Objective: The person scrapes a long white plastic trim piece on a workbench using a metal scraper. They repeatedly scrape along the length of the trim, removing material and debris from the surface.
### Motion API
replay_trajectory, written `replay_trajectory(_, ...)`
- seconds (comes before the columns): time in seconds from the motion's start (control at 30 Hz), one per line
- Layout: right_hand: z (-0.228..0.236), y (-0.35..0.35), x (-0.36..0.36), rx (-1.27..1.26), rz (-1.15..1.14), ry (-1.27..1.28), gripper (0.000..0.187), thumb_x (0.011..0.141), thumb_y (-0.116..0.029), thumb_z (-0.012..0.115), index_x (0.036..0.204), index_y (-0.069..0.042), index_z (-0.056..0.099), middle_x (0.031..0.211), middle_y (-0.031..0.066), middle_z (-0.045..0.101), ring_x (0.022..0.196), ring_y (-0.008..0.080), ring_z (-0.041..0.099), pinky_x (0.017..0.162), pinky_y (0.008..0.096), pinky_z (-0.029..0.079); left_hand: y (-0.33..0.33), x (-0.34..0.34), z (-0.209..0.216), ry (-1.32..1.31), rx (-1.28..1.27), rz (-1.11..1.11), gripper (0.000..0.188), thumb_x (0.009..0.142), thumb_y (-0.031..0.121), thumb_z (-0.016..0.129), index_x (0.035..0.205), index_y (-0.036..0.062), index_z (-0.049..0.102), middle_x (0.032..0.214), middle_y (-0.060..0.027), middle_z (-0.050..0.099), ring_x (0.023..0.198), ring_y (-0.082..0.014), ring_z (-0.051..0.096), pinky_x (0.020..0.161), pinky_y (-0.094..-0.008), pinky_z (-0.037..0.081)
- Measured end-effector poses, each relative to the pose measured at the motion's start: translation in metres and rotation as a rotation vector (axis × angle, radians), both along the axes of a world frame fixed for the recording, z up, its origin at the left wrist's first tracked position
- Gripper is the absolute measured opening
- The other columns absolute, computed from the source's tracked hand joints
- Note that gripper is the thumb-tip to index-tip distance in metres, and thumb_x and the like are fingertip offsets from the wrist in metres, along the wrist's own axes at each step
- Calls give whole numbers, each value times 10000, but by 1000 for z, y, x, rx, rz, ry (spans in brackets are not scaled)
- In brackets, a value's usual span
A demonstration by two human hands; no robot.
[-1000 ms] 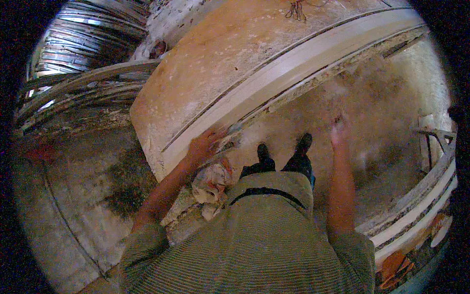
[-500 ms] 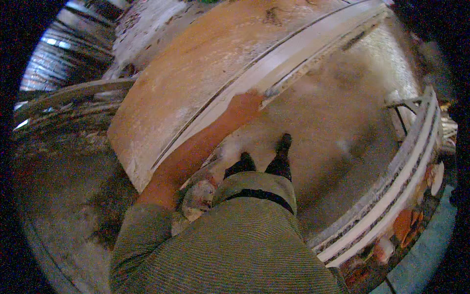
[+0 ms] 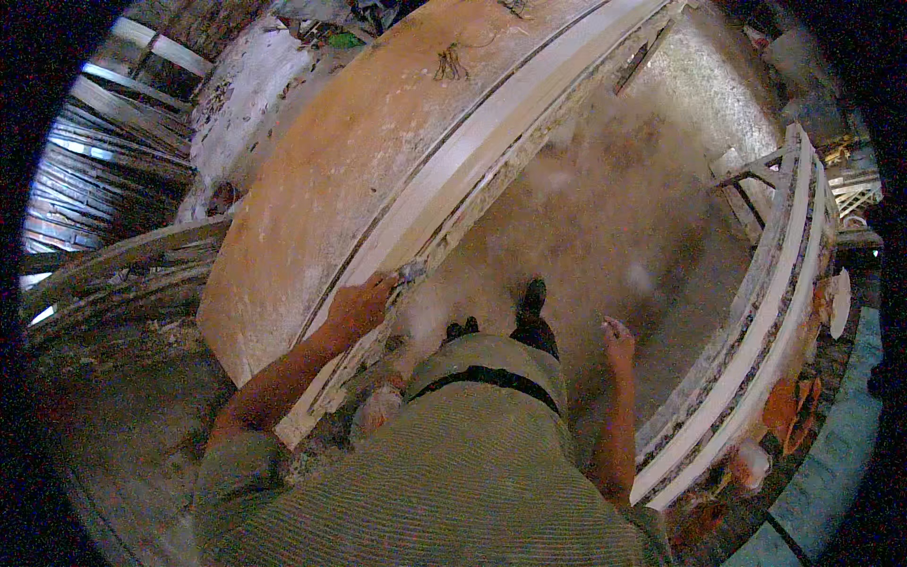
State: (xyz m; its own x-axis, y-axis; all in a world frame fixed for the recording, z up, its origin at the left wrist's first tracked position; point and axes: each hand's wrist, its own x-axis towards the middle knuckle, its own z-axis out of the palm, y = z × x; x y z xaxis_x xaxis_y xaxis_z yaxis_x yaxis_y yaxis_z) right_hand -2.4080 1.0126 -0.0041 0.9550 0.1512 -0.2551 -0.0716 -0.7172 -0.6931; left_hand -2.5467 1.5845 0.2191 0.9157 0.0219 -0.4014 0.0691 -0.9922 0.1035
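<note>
- Left hand (image 3: 361,304) lies over the pale strip (image 3: 453,175), fingers drawn in round a small grey piece (image 3: 412,272) right by the strip's floor-side edge. Too blurry to say what that piece is.
- Strip is long, smooth and light, dark line down its board side, rough crumbly edge on the other. Looks bowed, but the lens bends everything.
- Board (image 3: 321,208) next to it is a big orange-brown sheet, scuffed and speckled, with thin wires (image 3: 451,64) on top.
- Right hand (image 3: 620,340) hangs over the dusty brown floor (image 3: 586,217), fingers part curled; can't tell if it's pinching anything.
- Decent room there: floor spreads between the strip and the stacked pale rails (image 3: 756,342), right hand touching neither.
- Tighter near the left forearm, where a whitish bundle (image 3: 378,412) sits.
</note>
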Motion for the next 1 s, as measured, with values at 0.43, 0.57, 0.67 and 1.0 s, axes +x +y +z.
replay_trajectory(0.43,82,153,160,-25,269,247,432,958,-408,620,1263,-105,672,1199,179,694,1114,328,660,966,438,497,-71,259,-17,-244,-106,197,394,900,213,628,1293,189,601,1125,-135,646,821,-367,689,663,-505,561)
replay_trajectory(0.57,91,196,196,210,380,184,378,960,-295,650,1260,-66,669,1185,153,699,1097,288,662,946,400,508,-56,185,-18,-563,-231,379,421,924,251,635,1342,246,581,1139,-85,648,821,-349,694,660,-479,572)
replay_trajectory(0.67,86,215,209,372,336,306,351,956,-266,661,1240,-60,683,1175,132,701,1085,261,662,931,383,513,-52,70,-36,-584,-90,595,483,924,256,667,1394,255,554,1262,-77,643,968,-366,696,732,-441,592)
replay_trajectory(1.0,60,198,229,73,604,232,380,967,-348,631,1221,-74,695,1179,157,706,1089,304,655,961,425,491,-210,-230,-117,35,-28,1144,456,900,229,682,1344,182,594,1293,-153,638,1195,-377,600,976,-503,479)
